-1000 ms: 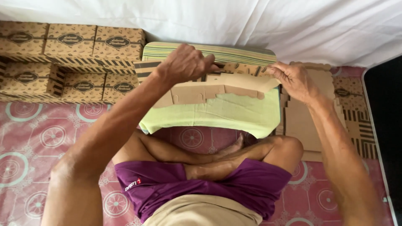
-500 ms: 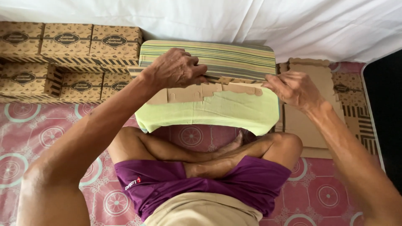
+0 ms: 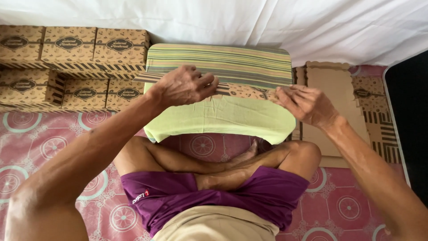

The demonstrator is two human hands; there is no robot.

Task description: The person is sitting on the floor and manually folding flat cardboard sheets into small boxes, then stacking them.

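Note:
I sit cross-legged on a patterned floor mat. A flat printed cardboard box blank (image 3: 243, 91) lies across a cloth-covered cushion (image 3: 223, 67) in front of my legs. My left hand (image 3: 185, 85) grips the blank's left part with curled fingers. My right hand (image 3: 305, 105) pinches its right end. The blank is seen nearly edge-on, so its shape between the hands is hard to read.
Several folded brown printed boxes (image 3: 71, 62) are stacked in rows at the left against a white sheet (image 3: 267, 22). A pile of flat cardboard blanks (image 3: 339, 98) lies at the right. A dark edge (image 3: 410, 111) borders the far right. The pink mat (image 3: 35, 143) surrounds me.
The cardboard blank lay open with flaps showing a second ago; both hands have turned and folded it, so it is now a narrow strip held across the cushion.

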